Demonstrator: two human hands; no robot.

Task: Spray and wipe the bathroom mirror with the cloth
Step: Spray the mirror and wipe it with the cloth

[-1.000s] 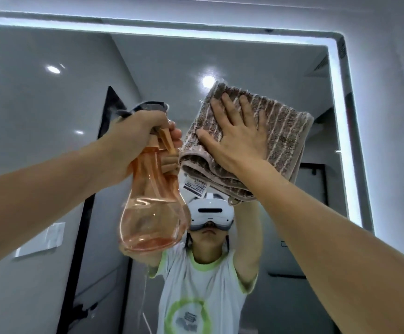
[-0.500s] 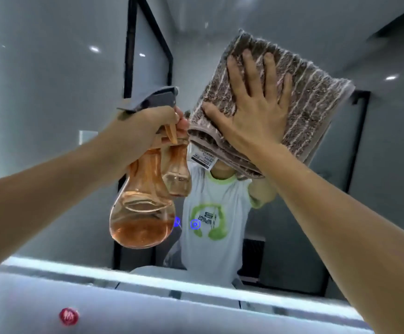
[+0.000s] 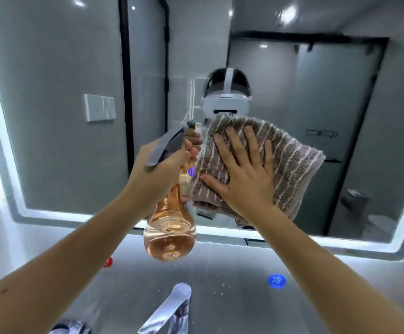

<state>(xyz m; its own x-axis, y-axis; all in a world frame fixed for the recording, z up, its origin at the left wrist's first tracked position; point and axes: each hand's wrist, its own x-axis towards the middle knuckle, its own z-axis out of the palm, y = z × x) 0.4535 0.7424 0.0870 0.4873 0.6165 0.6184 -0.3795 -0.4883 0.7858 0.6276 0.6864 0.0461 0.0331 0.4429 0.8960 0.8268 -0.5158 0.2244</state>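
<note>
Mirror (image 3: 51, 116): lower centre under wiping. Cloth (image 3: 280, 165), folded, pressed flat by open right hand (image 3: 246, 179); a loose fold may slip. Spray bottle (image 3: 169, 227) at 9 o'clock of cloth, left hand (image 3: 157, 172) grip clamped round its neck; may knock the glass or drip onto the tap (image 3: 172, 309).

One mirror (image 3: 51, 116), one cloth (image 3: 292, 165), one spray bottle (image 3: 169, 237) — two hands.

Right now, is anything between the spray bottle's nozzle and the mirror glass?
Nothing visible. The left hand holds the spray bottle with its nozzle close to the mirror. The cloth, pressed flat under the right hand, sits just right of the nozzle, beside it, not across it.
</note>
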